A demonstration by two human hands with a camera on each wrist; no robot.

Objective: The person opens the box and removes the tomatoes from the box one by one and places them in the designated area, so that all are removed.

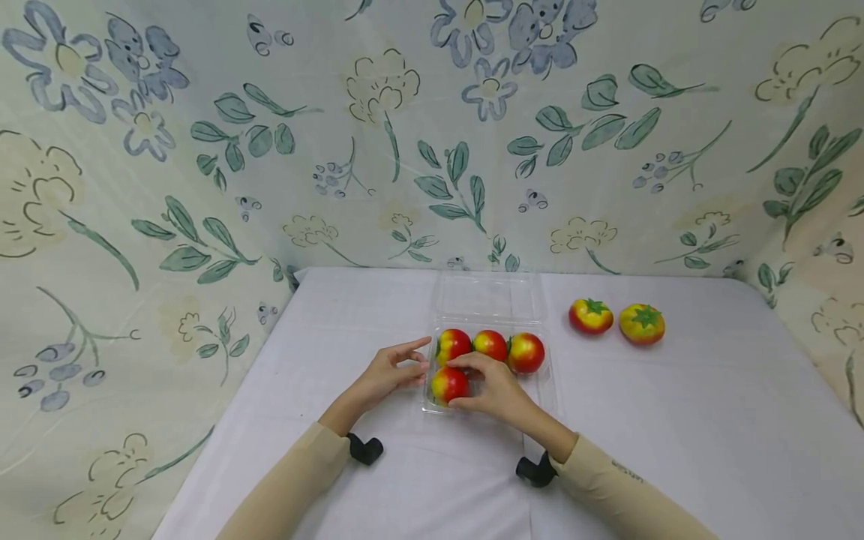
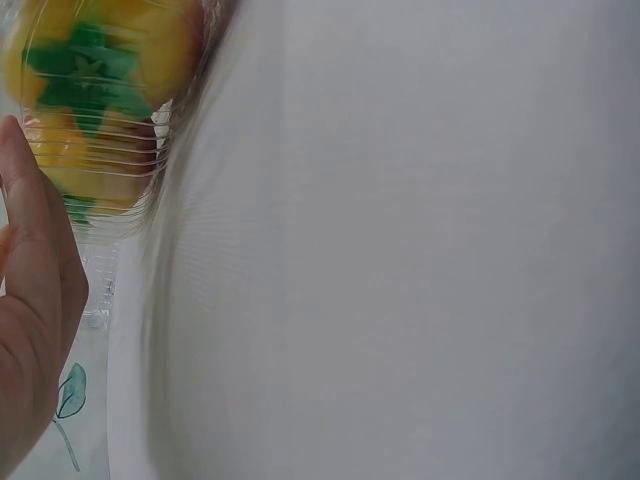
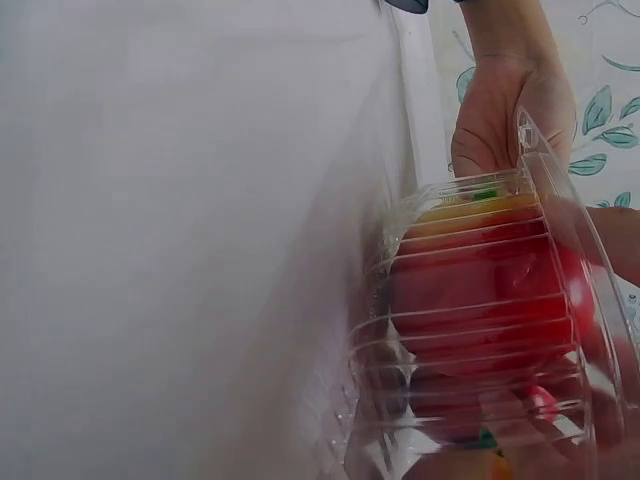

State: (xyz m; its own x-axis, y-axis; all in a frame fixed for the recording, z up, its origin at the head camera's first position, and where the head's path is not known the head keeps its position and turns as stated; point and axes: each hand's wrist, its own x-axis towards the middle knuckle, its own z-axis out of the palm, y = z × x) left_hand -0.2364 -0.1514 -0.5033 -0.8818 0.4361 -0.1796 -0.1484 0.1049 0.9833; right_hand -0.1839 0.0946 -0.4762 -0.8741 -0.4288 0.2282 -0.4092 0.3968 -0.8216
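Note:
A clear plastic clamshell box (image 1: 550,382) lies on the table with its lid (image 1: 489,298) folded back. Three red-and-yellow tomatoes, the middle one (image 1: 490,344) among them, fill its far row. In the near left corner sits another tomato (image 1: 450,384), which my right hand (image 1: 496,390) grips between thumb and fingers. My left hand (image 1: 383,375) is at the box's left wall, fingers fairly straight; whether they touch it cannot be told. Through the ribbed wall, the left wrist view shows green leafy tops (image 2: 85,75); the right wrist view shows a red tomato (image 3: 480,290).
Two more tomatoes stand right of the box on the white tablecloth (image 1: 675,420): a red-yellow one (image 1: 590,316) and a yellower one (image 1: 642,324). A flower-printed curtain (image 1: 418,135) hangs behind the table's far edge.

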